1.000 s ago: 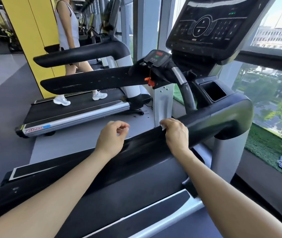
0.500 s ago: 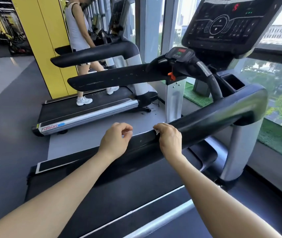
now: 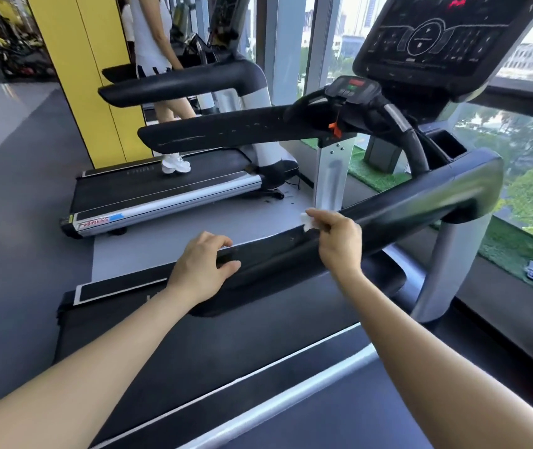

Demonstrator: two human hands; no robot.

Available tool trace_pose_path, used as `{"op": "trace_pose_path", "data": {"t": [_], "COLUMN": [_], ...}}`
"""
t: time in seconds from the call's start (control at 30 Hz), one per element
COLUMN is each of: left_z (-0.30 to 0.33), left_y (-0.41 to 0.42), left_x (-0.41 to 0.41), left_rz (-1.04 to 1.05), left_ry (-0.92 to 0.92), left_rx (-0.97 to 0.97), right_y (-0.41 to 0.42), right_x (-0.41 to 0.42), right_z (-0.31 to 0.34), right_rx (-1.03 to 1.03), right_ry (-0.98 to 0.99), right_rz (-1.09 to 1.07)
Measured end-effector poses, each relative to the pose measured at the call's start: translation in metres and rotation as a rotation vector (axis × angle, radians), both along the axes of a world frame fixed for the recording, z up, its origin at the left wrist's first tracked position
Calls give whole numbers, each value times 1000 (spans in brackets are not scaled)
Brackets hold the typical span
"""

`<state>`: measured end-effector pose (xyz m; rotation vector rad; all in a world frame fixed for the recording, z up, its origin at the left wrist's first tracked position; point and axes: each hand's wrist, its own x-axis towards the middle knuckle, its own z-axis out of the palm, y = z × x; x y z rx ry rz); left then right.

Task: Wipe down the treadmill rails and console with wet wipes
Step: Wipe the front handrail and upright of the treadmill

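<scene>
Our right hand (image 3: pixel 339 241) pinched the wet wipe (image 3: pixel 307 221) against the near rail (image 3: pixel 404 209); our left hand (image 3: pixel 202 268) gripped that rail nearer us. So small a wad could slip out, leaving fingers rubbing.

Black near rail (image 3: pixel 388 218), glossy, catching pale reflections; white wet wipe (image 3: pixel 307 222) bright against it; far rail (image 3: pixel 226 131) black too, flecked with whitish scuffs; console (image 3: pixel 436 37) dark with thin white line markings and red digits; orange clip (image 3: pixel 334 128) below; yellow wall panel (image 3: pixel 80 76); grey floor (image 3: pixel 5 163).
</scene>
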<state>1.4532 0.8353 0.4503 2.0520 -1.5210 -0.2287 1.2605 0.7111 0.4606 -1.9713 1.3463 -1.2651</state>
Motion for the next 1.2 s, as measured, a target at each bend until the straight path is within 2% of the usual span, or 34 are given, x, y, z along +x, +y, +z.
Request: {"op": "trace_pose_path", "data": {"t": [0.1,0.23,0.33,0.53,0.7,0.77,0.87,0.97,1.07,1.2], "left_z": [-5,-13,-15,-15,-14,-15,-15,-15,-15,-15], "left_y": [-1,-4,-5,-6,-3,-2,-2,-4,-5,-6], "left_x": [-2,-2,-1,-2,-2,-1,1,1,1,2], "left_rz": [-9,-6,12,24,15,8,6,17,23,33], "left_ry": [13,86,116,139,127,138,150,171,193,196], "left_rx": [27,-3,-41,-64,-71,-65,-68,-69,-55,-53], "right_y": [-34,-43,-35,8,48,33,-11,-52,-77,-71], "right_x": [-24,-28,-18,14,35,27,-1,-31,-44,-31], "right_z": [1,-15,-26,-39,-36,-24,-2,-1,-14,-17], "right_rx": [52,9,-44,-84,-92,-118,-79,7,72,44], "right_ry": [-9,111,117,93,80,3,-101,-38,119,195], "right_rz": [-172,-144,-144,-14,304,241,-28,-219,-223,-142]}}
